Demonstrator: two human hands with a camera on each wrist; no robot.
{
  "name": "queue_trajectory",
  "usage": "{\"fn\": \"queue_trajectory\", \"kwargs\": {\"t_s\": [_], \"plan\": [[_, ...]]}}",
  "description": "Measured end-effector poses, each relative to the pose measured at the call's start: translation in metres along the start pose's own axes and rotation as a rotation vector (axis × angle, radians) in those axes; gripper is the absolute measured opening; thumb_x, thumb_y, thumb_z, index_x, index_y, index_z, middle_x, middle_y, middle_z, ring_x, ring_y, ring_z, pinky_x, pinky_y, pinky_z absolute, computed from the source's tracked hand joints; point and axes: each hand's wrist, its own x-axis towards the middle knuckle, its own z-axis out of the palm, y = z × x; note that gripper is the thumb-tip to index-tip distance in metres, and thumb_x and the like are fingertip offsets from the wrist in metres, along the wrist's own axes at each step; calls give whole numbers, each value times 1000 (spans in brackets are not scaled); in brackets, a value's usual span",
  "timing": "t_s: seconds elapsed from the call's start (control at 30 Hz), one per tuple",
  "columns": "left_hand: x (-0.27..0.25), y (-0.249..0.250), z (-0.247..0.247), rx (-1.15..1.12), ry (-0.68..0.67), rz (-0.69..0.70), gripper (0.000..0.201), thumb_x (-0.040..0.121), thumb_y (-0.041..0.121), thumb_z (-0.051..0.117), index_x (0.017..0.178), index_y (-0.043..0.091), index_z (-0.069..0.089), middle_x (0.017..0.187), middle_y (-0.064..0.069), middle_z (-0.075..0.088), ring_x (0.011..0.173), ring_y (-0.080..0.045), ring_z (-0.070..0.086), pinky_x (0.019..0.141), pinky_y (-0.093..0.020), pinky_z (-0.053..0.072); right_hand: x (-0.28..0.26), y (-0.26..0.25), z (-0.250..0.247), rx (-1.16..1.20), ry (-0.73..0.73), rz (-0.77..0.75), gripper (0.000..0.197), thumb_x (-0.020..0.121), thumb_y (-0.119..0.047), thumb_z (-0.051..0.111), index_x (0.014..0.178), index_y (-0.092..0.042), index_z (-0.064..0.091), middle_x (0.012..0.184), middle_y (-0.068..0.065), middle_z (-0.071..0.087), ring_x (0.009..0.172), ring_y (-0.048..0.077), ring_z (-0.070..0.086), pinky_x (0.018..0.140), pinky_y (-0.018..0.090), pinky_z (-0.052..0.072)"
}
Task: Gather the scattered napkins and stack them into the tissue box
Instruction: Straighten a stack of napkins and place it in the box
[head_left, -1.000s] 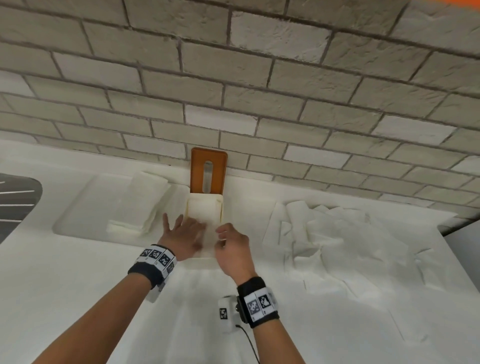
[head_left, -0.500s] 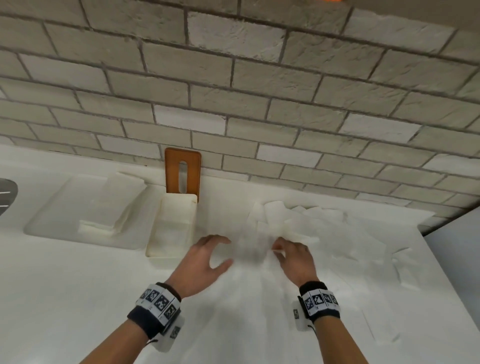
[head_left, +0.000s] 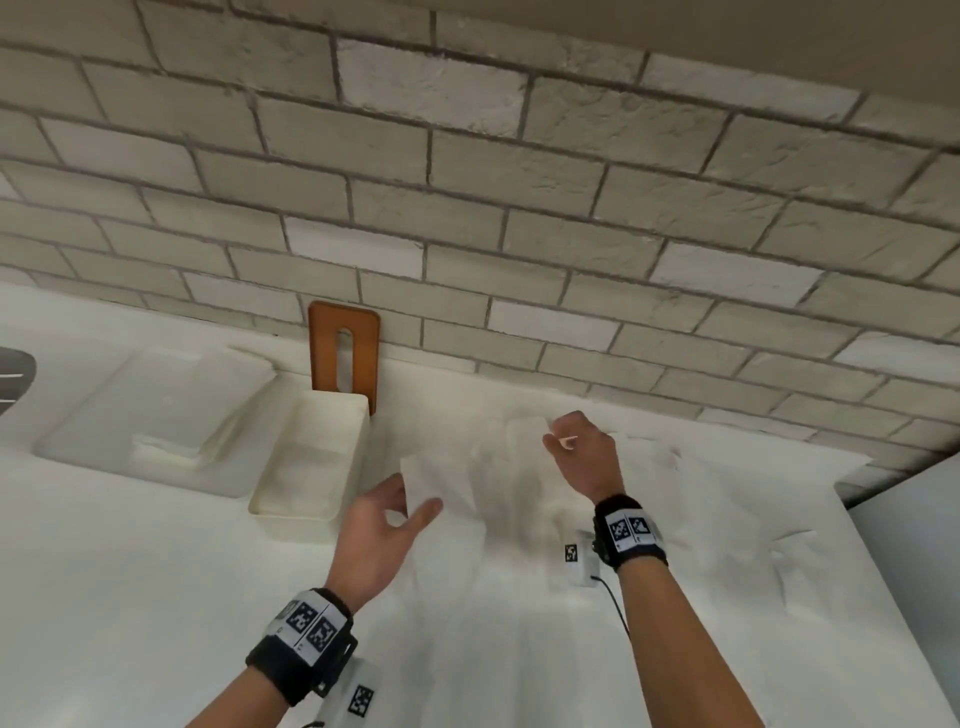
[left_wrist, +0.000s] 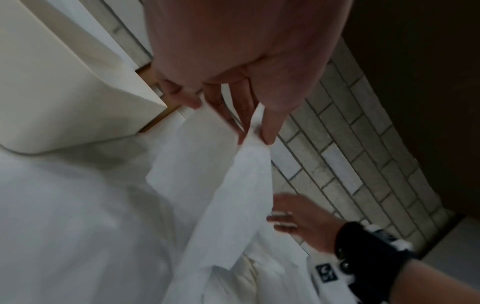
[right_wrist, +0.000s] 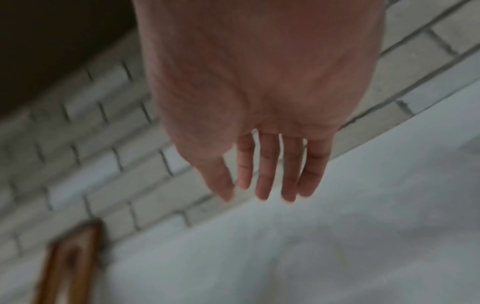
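Note:
The cream tissue box (head_left: 311, 457) (left_wrist: 52, 82) stands open on the white counter, with napkins lying inside. Its orange-brown slotted lid (head_left: 344, 353) (right_wrist: 70, 263) leans against the brick wall behind it. My left hand (head_left: 415, 499) (left_wrist: 255, 137) is just right of the box and pinches one corner of a white napkin (head_left: 447, 486) (left_wrist: 221, 195), which hangs down and to the right. My right hand (head_left: 558, 436) (right_wrist: 259, 193) hovers above the scattered napkins (head_left: 654, 483), fingers straight and holding nothing.
A shallow white tray (head_left: 93, 431) left of the box carries a folded stack of napkins (head_left: 171, 415). The brick wall (head_left: 519, 260) runs along the back of the counter. The counter's right edge (head_left: 852, 519) drops off beyond the scattered pile.
Both hands left the tissue box and moved right to the loose pile. My left hand has pinched a napkin and lifted it; my right hand has risen toward the wall.

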Motion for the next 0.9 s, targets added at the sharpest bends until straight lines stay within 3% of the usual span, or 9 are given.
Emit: {"fn": "queue_trajectory", "kwargs": {"t_s": [0.07,0.13,0.23,0.33,0.47,0.57,0.67,0.8,0.9], "plan": [[-4,-1,-13,8,41,-22,15,95,39,79,107,45,73,93,25,78,89,0,74,85,-29,58,24,27,4,-307,-103,96,53,93,-38,77,137,-23,53,139,5,63,127,33,63,103,44,50],[-10,-1,-23,-54,51,-42,17,98,36,76,115,37,75,100,21,80,94,-4,77,89,-37,61,33,42,12,-511,-233,136,70,91,-49,77,147,-24,44,145,7,58,133,35,57,107,50,44],[-18,6,-35,-253,41,-67,21,102,21,70,123,20,74,111,8,82,103,-14,78,88,-33,64,33,40,20,-655,-180,63,56,99,-49,67,146,-25,51,144,6,63,135,33,53,108,50,43],[-20,10,-43,-351,64,-103,19,105,19,65,123,15,72,113,1,81,104,-18,78,84,-29,63,27,22,21,-552,-68,1,33,105,-42,59,134,-27,56,129,7,70,125,33,59,99,48,48],[-14,9,-49,-423,78,-154,22,106,21,63,127,16,66,113,-6,81,104,-26,78,89,-46,62,13,-3,11,-357,-29,-30,3,105,-31,56,103,-32,54,98,4,66,99,32,58,84,48,56],[-6,8,-56,-424,90,-172,26,105,25,64,128,14,57,104,-8,82,98,-29,80,86,-47,63,1,-14,1,-208,19,-92,15,102,-22,63,96,-33,56,105,-4,65,108,28,63,87,47,58],[14,1,-75,-348,127,-136,22,106,28,64,124,17,56,105,-1,81,99,-19,78,85,-39,64,-18,-32,-8,-87,86,-178,13,106,-14,60,101,-25,53,98,0,68,100,25,67,82,38,55],[64,-27,-113,-189,70,-166,42,104,27,67,141,24,46,133,4,65,126,-13,61,108,-47,52,-46,-66,-8,15,184,-287,22,107,-6,54,113,-27,48,82,5,70,70,11,64,64,23,49],[116,-58,-133,-26,-11,-233,61,100,22,72,151,20,40,149,-7,57,137,-30,55,112,-56,49,-57,-89,7,58,166,-321,38,103,1,56,118,-33,66,104,-13,76,93,2,69,83,19,55]]}}
